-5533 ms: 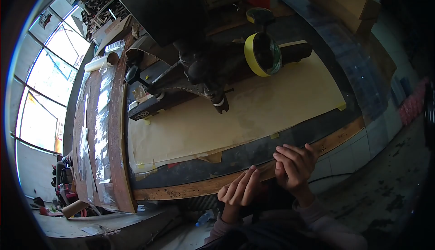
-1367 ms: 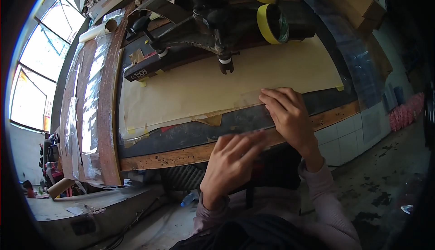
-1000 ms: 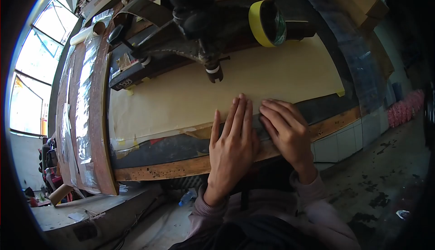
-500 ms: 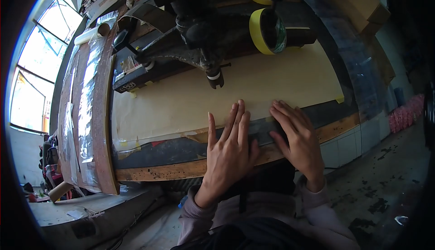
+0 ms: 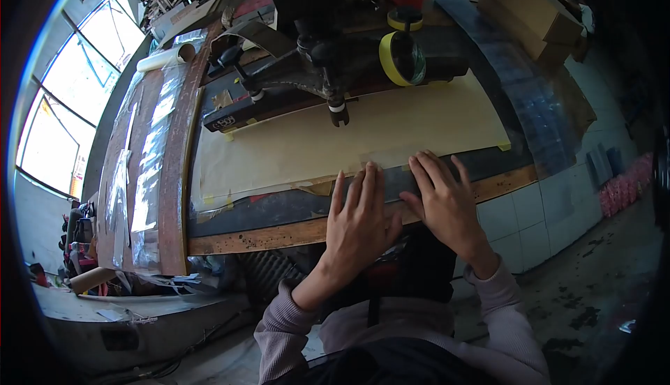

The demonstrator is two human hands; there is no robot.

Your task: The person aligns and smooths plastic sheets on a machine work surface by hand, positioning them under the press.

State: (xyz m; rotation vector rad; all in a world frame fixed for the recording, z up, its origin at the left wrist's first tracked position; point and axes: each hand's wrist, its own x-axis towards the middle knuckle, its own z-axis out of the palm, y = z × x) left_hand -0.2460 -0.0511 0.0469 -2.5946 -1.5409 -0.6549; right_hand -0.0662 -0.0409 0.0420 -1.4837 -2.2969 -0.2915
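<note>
A long cream sheet (image 5: 293, 146) lies on the dark bed (image 5: 279, 212) of a machine, held at a corner by yellow tape (image 5: 504, 146). My left hand (image 5: 357, 228) is at the sheet's front edge, palm down, fingers stretched out and fingertips over the sheet. Beside it, my right hand (image 5: 447, 207) is also flat with fingers spread, its fingertips at the same edge. A faint translucent patch (image 5: 387, 157) shows between the two sets of fingertips; I cannot tell what it is. Neither hand grasps anything.
Above the sheet hangs a dark metal machine arm with a forked tip (image 5: 338, 114). A roll of yellow tape (image 5: 396, 61) hangs at its right. A wooden strip (image 5: 265, 237) edges the bed. Boards with clear film (image 5: 150, 176) stand left; a cardboard box (image 5: 527, 8) is back right.
The whole view has shifted a little. My left hand has drawn back towards me over the sheet's edge. The right little finger has spread out, and the hands are slightly closer together.
</note>
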